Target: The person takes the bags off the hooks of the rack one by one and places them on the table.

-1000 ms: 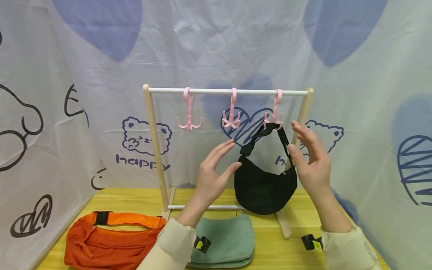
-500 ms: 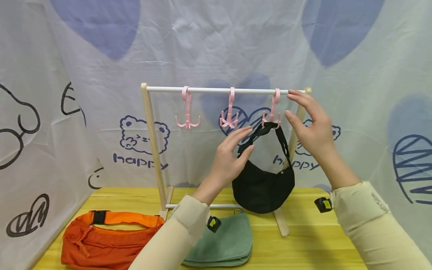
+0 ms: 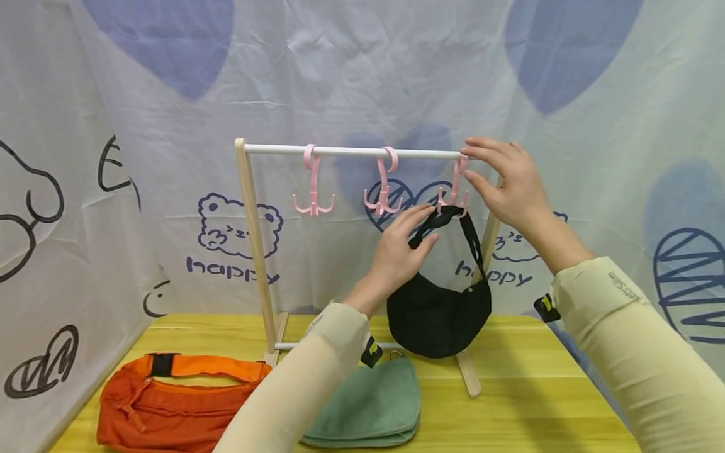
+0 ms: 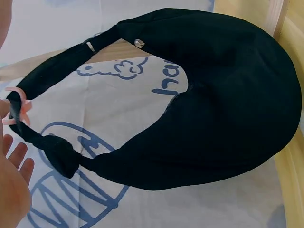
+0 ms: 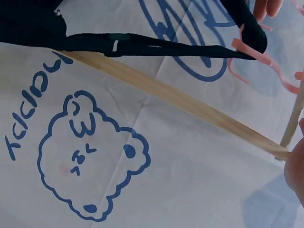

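Note:
A black shoulder bag (image 3: 438, 318) with a knotted strap (image 4: 52, 76) hangs from the right pink hook (image 3: 456, 182). My left hand (image 3: 402, 248) is at the left of that strap, fingers stretched toward the hook and thumb apart from them. The left wrist view shows only part of the left hand (image 4: 14, 185), beside the strap's top. Higher up, my right hand (image 3: 506, 179) is at the hook's upper end by the white bar, fingers and thumb parted. Whether its fingertips touch the hook is unclear. Only a sliver of the right hand (image 5: 297, 171) enters the right wrist view.
The white bar (image 3: 351, 151) of a wooden rack bears two more pink hooks, left (image 3: 314, 189) and middle (image 3: 384, 189). An orange waist bag (image 3: 181, 402) and a green pouch (image 3: 368, 402) lie on the yellow table (image 3: 510, 390). A printed curtain (image 3: 340, 69) stands behind.
My right hand has risen from beside the strap to the hook's top, shifting left lately. My left hand has moved right and up toward the strap. The middle hook has tilted.

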Tool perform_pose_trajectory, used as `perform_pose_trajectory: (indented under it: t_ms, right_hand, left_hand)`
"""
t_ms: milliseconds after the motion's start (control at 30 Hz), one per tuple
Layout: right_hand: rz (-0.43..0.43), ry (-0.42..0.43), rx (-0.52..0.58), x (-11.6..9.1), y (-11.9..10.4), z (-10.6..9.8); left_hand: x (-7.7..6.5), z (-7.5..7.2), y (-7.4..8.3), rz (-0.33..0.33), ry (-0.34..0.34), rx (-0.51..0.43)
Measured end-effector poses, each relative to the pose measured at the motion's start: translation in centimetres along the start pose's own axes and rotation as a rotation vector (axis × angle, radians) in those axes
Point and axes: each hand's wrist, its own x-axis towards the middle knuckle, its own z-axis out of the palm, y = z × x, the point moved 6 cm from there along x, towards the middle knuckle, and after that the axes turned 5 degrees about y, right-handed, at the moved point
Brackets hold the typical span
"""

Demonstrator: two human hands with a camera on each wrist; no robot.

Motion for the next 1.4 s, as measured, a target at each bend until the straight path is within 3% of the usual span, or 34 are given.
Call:
perform_pose_trajectory:
  t_ms: [167,300,667,1000,1400]
  right_hand:
    - [0.004,-0.027,-0.028,0.0,0.7,0.7]
    - [-0.032,0.015,-0.058,-0.1,0.9,0.9]
    - [-0.042,0.139,-0.078,-0.1,0.8,1.6]
    - [-0.006,0.137,-0.072,-0.5,1.1,1.5]
    - [0.005,0.132,-0.077,-0.2,1.0,1.5]
  left_hand:
    - [0.1,0.9,-1.0,-0.079,-0.002,-0.035]
    - [0.0,1.6,-1.4,-0.114,0.028,-0.090]
    - [0.2,2.7,-2.3,-0.162,0.272,-0.251]
    - [-0.1,2.7,-2.2,-0.173,0.339,-0.257]
    - [0.7,1.5,-1.7,-0.102,0.401,-0.269]
